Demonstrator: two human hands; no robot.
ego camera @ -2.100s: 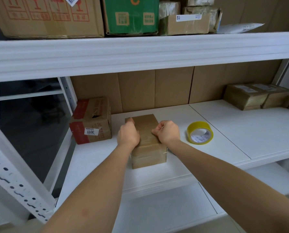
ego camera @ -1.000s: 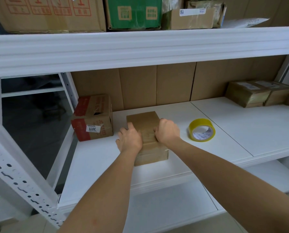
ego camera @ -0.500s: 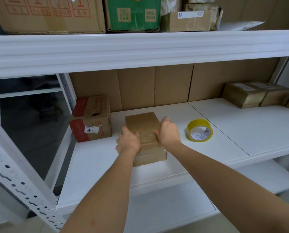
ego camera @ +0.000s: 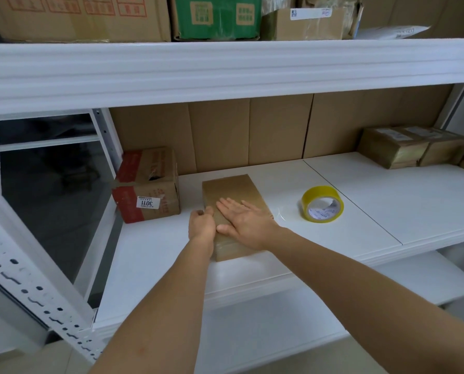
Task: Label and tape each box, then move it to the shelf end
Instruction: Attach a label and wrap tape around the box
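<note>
Box [ego camera: 229, 194] lies flat on the white shelf [ego camera: 347, 233] directly under both hands, long axis running away from the person, probably so the tape along its top can be smoothed down. Right hand [ego camera: 245, 221] lies flat and spread on the lid, fingers straight, pressing; left hand [ego camera: 201, 225] curls round the box's left edge, apparently steadying it. Yellow tape roll [ego camera: 322, 203] stands just right of the right hand, within reach, while the finished boxes [ego camera: 414, 147] sit well apart at the far right.
</note>
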